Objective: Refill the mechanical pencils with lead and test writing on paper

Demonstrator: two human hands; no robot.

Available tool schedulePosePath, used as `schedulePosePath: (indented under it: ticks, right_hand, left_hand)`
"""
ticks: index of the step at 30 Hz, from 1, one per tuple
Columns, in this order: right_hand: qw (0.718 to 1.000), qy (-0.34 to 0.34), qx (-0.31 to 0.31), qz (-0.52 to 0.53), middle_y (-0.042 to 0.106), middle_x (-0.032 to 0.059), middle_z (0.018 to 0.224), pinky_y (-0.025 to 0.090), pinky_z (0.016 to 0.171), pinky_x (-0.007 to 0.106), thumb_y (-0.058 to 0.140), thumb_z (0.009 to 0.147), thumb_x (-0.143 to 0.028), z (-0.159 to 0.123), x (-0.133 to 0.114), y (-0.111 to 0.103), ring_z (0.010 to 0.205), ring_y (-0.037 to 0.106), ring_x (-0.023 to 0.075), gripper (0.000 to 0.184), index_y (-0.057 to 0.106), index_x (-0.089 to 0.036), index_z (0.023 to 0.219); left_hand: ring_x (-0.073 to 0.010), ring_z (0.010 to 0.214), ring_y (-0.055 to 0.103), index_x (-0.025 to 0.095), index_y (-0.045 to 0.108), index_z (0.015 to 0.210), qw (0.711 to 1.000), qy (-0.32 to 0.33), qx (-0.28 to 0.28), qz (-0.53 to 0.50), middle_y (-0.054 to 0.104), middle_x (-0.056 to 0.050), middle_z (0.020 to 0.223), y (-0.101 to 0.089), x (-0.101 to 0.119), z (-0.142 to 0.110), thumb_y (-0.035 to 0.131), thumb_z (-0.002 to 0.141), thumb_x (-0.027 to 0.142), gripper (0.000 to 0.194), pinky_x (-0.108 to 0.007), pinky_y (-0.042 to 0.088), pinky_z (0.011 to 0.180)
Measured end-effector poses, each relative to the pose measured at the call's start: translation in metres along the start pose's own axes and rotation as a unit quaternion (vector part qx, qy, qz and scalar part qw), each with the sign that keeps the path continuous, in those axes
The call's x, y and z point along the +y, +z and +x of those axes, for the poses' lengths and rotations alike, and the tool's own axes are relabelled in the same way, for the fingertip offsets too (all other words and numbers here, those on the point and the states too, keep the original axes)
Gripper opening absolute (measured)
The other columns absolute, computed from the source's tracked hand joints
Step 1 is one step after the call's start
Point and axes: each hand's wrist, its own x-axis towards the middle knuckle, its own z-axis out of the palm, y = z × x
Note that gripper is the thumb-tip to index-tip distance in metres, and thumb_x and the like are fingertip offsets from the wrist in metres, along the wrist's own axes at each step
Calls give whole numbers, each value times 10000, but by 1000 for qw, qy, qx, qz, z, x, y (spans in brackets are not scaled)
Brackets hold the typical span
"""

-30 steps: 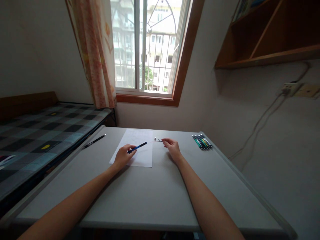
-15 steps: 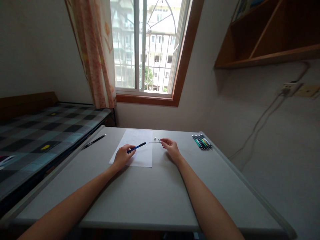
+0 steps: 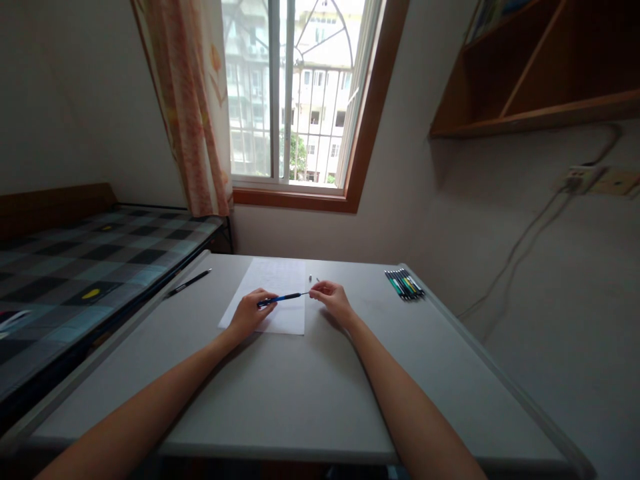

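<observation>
My left hand (image 3: 254, 308) is closed around a blue and black pen barrel (image 3: 280, 299), which points right and slightly up over a white sheet of paper (image 3: 277, 273). The fingertips of my right hand (image 3: 331, 297) pinch a thin pen refill (image 3: 305, 293). Most of the refill is out of sight; a short dark length shows between the barrel's right end and my fingers, in line with the barrel. Just beyond my right hand a small silver pen part (image 3: 310, 277) lies on the table. Another thin piece (image 3: 318, 280) shows beside my right fingers, partly hidden.
On the grey-white table (image 3: 280, 393), a black pen (image 3: 190, 283) lies near the left edge. A row of several pens (image 3: 405, 284) lies at the right. A checked bed (image 3: 100, 260) stands to the left, and a power cord (image 3: 515, 247) hangs on the right wall.
My right hand has moved left and slightly nearer, bringing the refill to the barrel's end. The barrel has shifted a little right and lies flatter; much less of the refill shows.
</observation>
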Motion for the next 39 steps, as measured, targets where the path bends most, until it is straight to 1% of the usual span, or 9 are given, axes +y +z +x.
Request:
schedulePosePath:
  ticks: [3,6,9,12,18,24,32,39]
  right_hand:
    - [1000,8,-15,-3,642,25,641,429,598,268,718,565,-360,-1,1,3,616,583,134,269,632,-160,722]
    - [1000,4,-6,-12,647,31,650,430,586,263,702,586,-370,0,2,1,614,582,133,276,640,-160,754]
    - [999,0,2,-33,640,27,632,433,579,265,684,601,-397,1,5,-1,594,571,130,261,643,-163,709]
    - [999,-2,-3,-44,638,25,628,431,577,265,677,606,-406,1,6,-1,587,565,129,257,646,-162,679]
    - [998,-4,-21,-52,648,32,646,430,593,261,675,617,-382,-1,4,3,611,574,132,242,656,-153,695]
    - [998,-8,-31,-62,655,35,651,442,595,263,664,626,-396,-1,8,4,618,584,136,246,660,-159,694]
    - [998,7,-27,-52,649,29,620,441,582,266,665,618,-398,-1,7,6,589,586,139,243,651,-162,671]
    - [999,15,-29,-44,640,21,612,437,592,263,673,615,-371,-1,8,7,587,583,133,225,643,-155,667]
  left_hand:
    - [-171,781,593,207,667,888,1000,-4,-3,4,629,-40,842,0,1,0,535,767,262,187,-294,463,737]
    - [-174,785,590,209,666,885,1000,-7,3,10,631,-40,838,-1,0,0,533,767,269,187,-295,460,732]
    - [-176,783,589,212,666,876,1000,-12,6,11,632,-38,835,-1,-2,1,538,760,271,183,-297,462,730]
    - [-175,777,590,211,667,876,1000,-12,4,9,631,-38,830,-1,-2,1,539,757,269,184,-299,464,733]
    - [-170,764,591,207,672,874,1000,-7,2,3,632,-40,826,-1,0,0,541,756,258,184,-290,464,715]
    - [-166,762,590,206,673,880,1000,0,-3,-5,631,-40,833,1,-1,0,547,752,255,187,-291,467,719]
    - [-157,746,584,212,674,892,1000,6,-9,-12,621,-33,819,1,-1,0,553,761,266,186,-266,464,667]
    - [-161,756,585,206,675,902,1000,6,-6,-19,631,-41,829,0,1,0,548,765,277,199,-278,462,691]
